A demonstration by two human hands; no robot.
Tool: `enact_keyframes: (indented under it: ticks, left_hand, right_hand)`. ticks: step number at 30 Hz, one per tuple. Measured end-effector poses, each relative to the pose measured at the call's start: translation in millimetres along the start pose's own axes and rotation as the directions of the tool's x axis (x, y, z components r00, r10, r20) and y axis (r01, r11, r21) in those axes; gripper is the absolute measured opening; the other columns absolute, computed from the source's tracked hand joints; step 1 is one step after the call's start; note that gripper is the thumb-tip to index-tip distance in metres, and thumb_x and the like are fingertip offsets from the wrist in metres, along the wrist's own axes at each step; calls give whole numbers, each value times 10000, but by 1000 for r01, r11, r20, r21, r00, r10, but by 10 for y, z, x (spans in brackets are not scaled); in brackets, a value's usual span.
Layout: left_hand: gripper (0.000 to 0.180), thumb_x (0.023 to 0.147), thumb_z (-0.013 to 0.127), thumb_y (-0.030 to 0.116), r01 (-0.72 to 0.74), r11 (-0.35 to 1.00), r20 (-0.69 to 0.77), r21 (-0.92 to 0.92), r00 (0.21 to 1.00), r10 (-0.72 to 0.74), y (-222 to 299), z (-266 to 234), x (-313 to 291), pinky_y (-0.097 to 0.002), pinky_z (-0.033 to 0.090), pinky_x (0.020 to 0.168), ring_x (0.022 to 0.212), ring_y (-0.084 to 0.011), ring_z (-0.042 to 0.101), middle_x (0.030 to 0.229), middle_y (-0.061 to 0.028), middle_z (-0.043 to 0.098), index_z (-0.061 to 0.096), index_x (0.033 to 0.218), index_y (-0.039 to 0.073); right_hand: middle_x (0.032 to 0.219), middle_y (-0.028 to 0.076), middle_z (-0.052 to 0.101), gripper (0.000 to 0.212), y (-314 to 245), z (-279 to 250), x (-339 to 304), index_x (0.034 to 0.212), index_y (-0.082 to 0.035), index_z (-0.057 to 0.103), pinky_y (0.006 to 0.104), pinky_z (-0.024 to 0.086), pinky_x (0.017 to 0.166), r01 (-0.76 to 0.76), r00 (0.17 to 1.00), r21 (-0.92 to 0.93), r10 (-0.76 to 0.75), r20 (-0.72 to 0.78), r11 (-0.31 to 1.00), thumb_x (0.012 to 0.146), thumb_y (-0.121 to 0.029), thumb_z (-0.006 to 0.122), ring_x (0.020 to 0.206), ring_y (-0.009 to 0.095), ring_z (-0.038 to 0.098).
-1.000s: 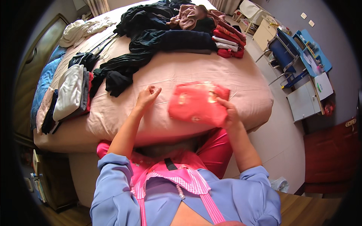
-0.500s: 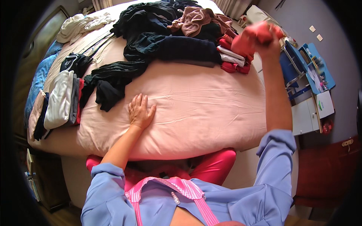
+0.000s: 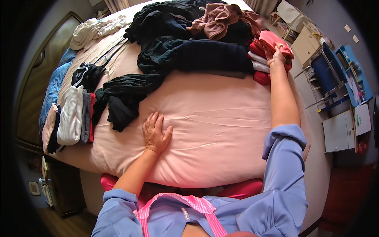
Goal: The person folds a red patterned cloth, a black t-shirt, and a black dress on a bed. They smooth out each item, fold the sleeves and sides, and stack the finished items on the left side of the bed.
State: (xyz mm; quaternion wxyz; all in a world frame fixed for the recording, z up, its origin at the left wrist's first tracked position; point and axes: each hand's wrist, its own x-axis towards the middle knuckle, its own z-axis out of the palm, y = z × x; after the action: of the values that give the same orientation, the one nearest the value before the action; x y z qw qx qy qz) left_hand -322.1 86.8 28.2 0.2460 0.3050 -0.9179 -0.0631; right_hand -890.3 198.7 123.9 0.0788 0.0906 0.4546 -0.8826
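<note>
Coral cloth (image 3: 271,38), one folded piece, lies under the right hand (image 3: 276,58), grip unclear; the left hand (image 3: 156,137) rests flat, fingers released.

From the left hand (image 3: 156,133), the pink sheet (image 3: 221,134) lies open toward three o'clock; dark clothes (image 3: 158,53) block ten to one.

At two o'clock the right hand (image 3: 276,59) covers part of a coral-red garment (image 3: 272,38), its grip unclear. The top edge cuts the dark clothes (image 3: 158,23) at twelve. Near three, items (image 3: 353,68) on the blue desk (image 3: 367,94) are too small to identify.
</note>
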Motion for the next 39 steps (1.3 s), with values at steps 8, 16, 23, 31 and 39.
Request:
enact_keyframes:
  ticks: [8, 16, 23, 31, 39]
  left_hand:
    - [508, 788, 585, 387, 9, 1000, -49, 8, 999, -9, -7, -38, -2, -416, 252, 1035, 1255, -288, 367, 1305, -134, 463, 551, 1179, 64]
    - [540, 797, 561, 429, 36, 999, -49, -3, 998, -36, -48, 0, -64, -418, 257, 1031, 1265, -282, 364, 1315, -139, 462, 552, 1190, 59]
    - [601, 808, 544, 457, 53, 998, 2, -30, 999, -53, -17, -25, -22, -471, 196, 1065, 1321, -307, 284, 1383, -174, 381, 508, 1246, 48]
    - [817, 755, 579, 537, 314, 862, -199, 398, 947, -253, -815, -253, 495, -662, 56, 1022, 1376, -402, 30, 1485, -219, 125, 306, 1402, 117]
    - [313, 713, 620, 168, 345, 924, -148, -163, 918, -369, -1119, -770, -261, -395, 460, 801, 899, -314, 547, 894, -118, 572, 600, 1024, 137]
  right_hand:
    - [634, 26, 598, 177, 353, -416, -940, 808, -77, 513, 260, 464, 526, 375, 895, -270, -270, 354, 887, 897, -229, 532, 554, 130, 582]
    - [1453, 187, 276, 650, 1634, -1046, -4211, 1387, -113, 365, 493, 115, 1102, 889, 442, -390, 228, 867, -239, 883, -522, 395, 1375, 313, 189]
    - [1424, 183, 332, 582, 1587, -1028, -4384, 1315, -182, 481, 473, 158, 1095, 890, 444, -418, 140, 885, -183, 835, -510, 486, 1346, 313, 252]
    - [1416, 117, 375, 504, 1721, -1070, -4337, 1275, -213, 522, 435, 179, 1093, 863, 480, -444, 115, 870, -241, 839, -461, 475, 1336, 258, 287]
    - [1407, 103, 391, 490, 1721, -1065, -4316, 1265, -223, 531, 428, 200, 1084, 853, 488, -447, 106, 867, -269, 837, -455, 477, 1321, 257, 310]
